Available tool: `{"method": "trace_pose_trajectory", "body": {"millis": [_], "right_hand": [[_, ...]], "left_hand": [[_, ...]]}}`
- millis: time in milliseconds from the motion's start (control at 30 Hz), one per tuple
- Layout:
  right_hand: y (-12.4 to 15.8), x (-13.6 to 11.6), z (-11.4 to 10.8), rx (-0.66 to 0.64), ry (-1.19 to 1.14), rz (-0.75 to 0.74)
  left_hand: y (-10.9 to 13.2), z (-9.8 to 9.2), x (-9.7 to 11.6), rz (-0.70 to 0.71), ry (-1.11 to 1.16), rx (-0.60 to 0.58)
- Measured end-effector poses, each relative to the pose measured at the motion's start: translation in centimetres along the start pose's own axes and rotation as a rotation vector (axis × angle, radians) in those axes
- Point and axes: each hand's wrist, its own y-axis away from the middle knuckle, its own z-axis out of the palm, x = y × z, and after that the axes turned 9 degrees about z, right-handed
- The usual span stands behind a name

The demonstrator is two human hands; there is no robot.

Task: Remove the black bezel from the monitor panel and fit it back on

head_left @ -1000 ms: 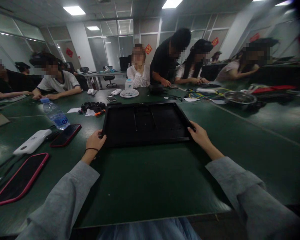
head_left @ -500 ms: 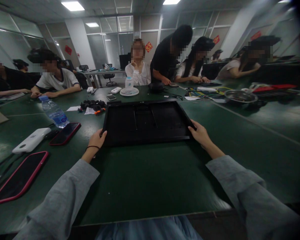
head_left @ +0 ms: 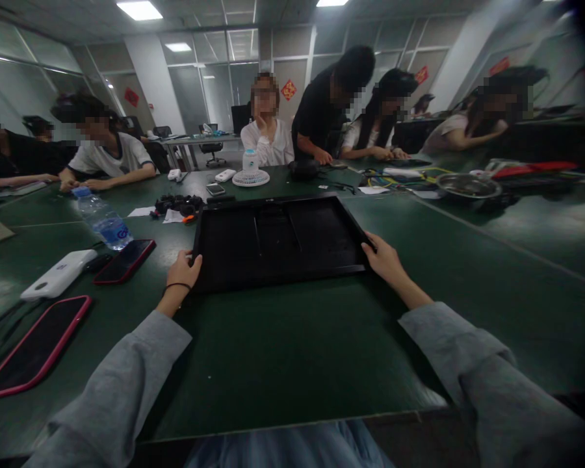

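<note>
A black, shallow rectangular casing [head_left: 277,244], like an empty monitor housing, lies in front of me at the middle of the table, its hollow side up. Two thin ridges run down inside it. My left hand [head_left: 182,270], with a dark band at the wrist, grips its left edge, thumb on top. At the right edge, my right hand [head_left: 383,257] is closed round the rim near the front corner. The fingers under the casing are hidden on both sides.
On the left of the green table [head_left: 292,364] are a water bottle [head_left: 104,218], two red-edged phones [head_left: 39,344] and a white power bank [head_left: 58,275]. A small white fan [head_left: 250,172] and a metal bowl [head_left: 468,186] stand farther back. Several people sit or stand around the table.
The casing has shifted slightly to the left, both hands moving along with it and keeping their grip. Across the table, a seated person's hand and head have moved a little.
</note>
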Motion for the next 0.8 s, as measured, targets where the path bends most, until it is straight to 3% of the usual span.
{"method": "trace_pose_trajectory", "body": {"millis": [167, 267, 367, 467, 633, 800], "right_hand": [[0.1, -0.3, 0.1, 0.04, 0.051, 0.004], [0.4, -1.0, -0.3, 0.135, 0.126, -0.011], [1.4, -3.2, -0.6, 0.299, 0.212, -0.049], [3.1, -7.4, -0.2, 0.387, 0.22, -0.097], [7.4, -15.0, 2.8, 0.213, 0.175, -0.262], [10.2, -17.2, 5.9, -0.213, 0.328, -0.507]], "left_hand": [[0.1, 0.1, 0.2, 0.034, 0.046, 0.018], [0.7, -0.4, 0.8, 0.095, -0.039, 0.162], [2.0, -0.9, 3.0, 0.174, -0.173, 0.36], [3.5, -0.5, 6.4, 0.279, -0.18, 0.396], [4.9, 2.0, 11.5, 0.5, -0.142, 0.186], [4.5, 4.1, 11.7, 0.699, -0.214, -0.197]]}}
